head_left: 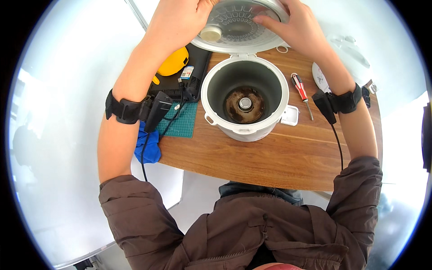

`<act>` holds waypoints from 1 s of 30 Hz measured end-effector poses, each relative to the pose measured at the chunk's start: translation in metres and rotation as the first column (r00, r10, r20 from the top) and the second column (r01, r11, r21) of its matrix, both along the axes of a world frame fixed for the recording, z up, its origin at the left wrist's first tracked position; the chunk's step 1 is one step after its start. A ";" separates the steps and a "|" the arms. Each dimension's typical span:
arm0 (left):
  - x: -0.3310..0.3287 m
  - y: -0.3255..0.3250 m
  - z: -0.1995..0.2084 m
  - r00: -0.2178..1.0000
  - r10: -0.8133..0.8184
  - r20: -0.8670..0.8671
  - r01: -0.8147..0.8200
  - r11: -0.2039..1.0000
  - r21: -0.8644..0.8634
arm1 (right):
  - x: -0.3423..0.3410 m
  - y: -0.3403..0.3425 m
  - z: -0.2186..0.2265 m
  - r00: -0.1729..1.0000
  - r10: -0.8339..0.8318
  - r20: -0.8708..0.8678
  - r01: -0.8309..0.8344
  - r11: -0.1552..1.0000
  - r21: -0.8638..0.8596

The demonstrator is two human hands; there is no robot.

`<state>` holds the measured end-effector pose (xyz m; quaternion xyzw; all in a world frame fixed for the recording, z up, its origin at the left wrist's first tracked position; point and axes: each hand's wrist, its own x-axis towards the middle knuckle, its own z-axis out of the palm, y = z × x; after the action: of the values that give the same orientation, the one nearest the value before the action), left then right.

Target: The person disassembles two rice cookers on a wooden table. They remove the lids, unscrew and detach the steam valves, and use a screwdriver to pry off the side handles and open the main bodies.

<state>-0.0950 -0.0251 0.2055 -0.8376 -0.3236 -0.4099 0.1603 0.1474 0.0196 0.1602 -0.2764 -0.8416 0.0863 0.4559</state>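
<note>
A white rice cooker (249,134) stands on the table with its hinged lid (243,42) raised. Its inner pot is out, so the brown-stained heating plate (231,108) shows, with a round metal button in the middle. My right hand (299,27) grips the lid's right rim, thumb on the inner metal face. At the lid's left side is my left hand (184,20), its fingers curled at the rim and partly cut off by the picture's upper edge. A pale round cap (210,33) sits on the lid's inner face.
Right of the cooker lies a red-and-black screwdriver (299,86), with a glass lid (346,56) beyond. On the left are a green cutting mat (184,123), a black laptop-like case (198,67), a yellow object (174,62) and a blue cloth (150,150). Cables hang from both wrist straps.
</note>
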 end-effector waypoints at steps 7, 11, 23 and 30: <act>0.004 0.006 -0.009 0.972 0.145 0.186 -0.116 0.980 -0.162 | 0.039 0.026 -0.049 0.963 -0.131 -0.236 0.160 0.981 0.109; 0.002 0.019 -0.018 0.944 0.244 0.221 -0.171 0.937 -0.303 | 0.080 0.028 -0.106 0.851 -0.444 0.280 0.497 0.853 -0.156; -0.004 0.052 -0.021 0.943 0.130 0.305 -0.047 0.963 -0.266 | 0.093 0.033 -0.205 0.553 -0.238 0.798 0.656 0.716 -0.241; 0.005 0.059 -0.015 0.957 0.096 0.274 -0.008 0.952 -0.305 | 0.095 0.025 -0.170 0.726 -0.488 0.484 0.621 0.768 -0.158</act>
<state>-0.0900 0.0342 0.1901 -0.7753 -0.4240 -0.4680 -0.0063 0.2427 0.0442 -0.0101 -0.5975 -0.7706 0.0142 0.2213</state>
